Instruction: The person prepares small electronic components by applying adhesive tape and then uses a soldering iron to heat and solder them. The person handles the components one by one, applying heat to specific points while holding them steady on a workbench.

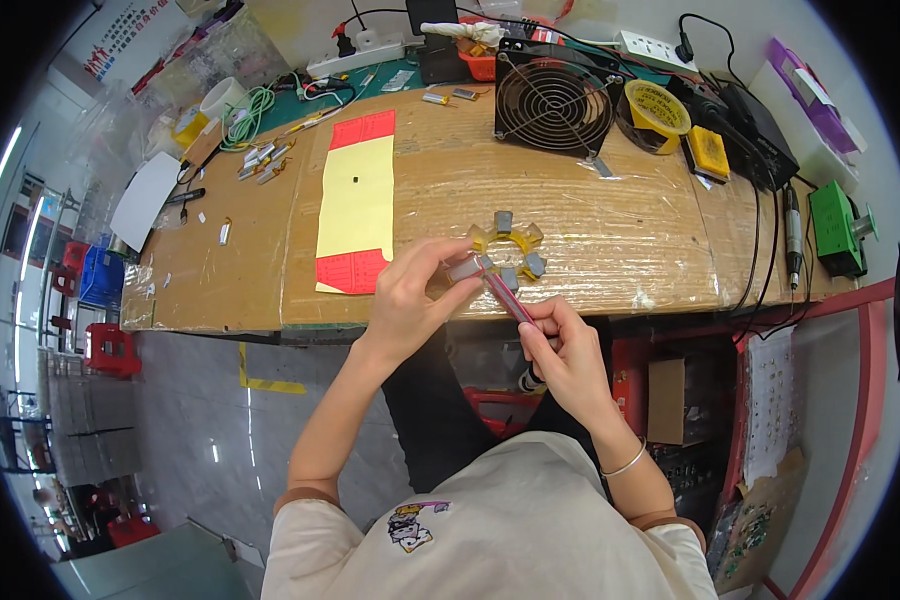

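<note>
The slim pinkish-red rod (508,297) sat in the person's right hand (570,362), thumb and fingers closed around its lower part; it slanted up and left over the near side of the yellow ring with grey pieces around it (519,275), above the brown cardboard tabletop (440,185). The left hand (410,305) held a small, pale, translucent piece (464,269) in a narrow pinch between thumb and fingertip, right beside the rod's upper end. The rod looked light, stiff and perhaps smooth enough to slip, so its lower shaft seemed the sensible place to hold. The pale piece seemed thin and easily creased, best taken by its edges; the ring, probably light, looked likely to slide if bumped. The table's front edge ran just under the wrists, leaving little support on the near side. The yellow paper sheet with red ends (356,205) lay to the left, while a stretch of cardboard reached from the ring back toward the black square fan with a wire guard (556,100).
</note>
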Action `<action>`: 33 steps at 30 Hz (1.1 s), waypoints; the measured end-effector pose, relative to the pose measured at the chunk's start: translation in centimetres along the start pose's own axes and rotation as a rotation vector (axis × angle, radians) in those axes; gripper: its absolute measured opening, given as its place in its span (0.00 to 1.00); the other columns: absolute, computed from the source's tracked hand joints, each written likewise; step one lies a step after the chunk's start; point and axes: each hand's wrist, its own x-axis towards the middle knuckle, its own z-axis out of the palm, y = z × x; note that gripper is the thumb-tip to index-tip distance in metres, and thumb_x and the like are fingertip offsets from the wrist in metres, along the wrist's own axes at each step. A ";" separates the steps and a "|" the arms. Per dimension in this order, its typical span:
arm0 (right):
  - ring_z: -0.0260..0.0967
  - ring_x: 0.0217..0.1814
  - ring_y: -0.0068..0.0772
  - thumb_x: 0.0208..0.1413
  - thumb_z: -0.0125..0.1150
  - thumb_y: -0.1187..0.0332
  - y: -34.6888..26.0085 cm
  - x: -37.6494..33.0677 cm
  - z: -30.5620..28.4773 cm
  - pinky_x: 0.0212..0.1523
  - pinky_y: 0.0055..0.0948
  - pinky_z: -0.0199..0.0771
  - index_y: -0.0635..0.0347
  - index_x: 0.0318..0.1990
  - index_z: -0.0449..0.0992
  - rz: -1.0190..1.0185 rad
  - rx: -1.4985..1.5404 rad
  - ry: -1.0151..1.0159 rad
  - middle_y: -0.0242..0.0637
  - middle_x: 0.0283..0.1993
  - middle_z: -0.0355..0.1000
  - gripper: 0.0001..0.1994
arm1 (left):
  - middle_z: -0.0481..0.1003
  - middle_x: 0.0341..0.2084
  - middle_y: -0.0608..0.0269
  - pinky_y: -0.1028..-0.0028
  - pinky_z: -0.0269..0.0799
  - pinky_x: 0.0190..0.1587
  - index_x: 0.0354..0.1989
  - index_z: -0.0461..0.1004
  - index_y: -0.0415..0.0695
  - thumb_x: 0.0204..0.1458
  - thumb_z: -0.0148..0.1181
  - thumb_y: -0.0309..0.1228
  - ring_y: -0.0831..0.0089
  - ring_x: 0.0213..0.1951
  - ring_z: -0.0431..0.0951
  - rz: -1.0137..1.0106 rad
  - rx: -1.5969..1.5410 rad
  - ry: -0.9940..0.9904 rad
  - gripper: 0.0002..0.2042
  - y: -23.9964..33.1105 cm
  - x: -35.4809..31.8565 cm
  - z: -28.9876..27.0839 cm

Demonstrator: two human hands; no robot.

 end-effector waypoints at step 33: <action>0.51 0.20 0.12 0.61 0.46 0.71 -2.8 0.7 -1.9 0.19 0.13 0.52 0.62 0.52 0.67 0.384 0.340 -0.367 0.26 0.27 0.63 0.13 | 0.75 0.27 0.59 0.70 0.69 0.35 0.34 0.78 0.38 0.37 0.69 0.26 0.64 0.32 0.74 0.031 0.151 0.068 0.13 -0.7 -0.8 -0.2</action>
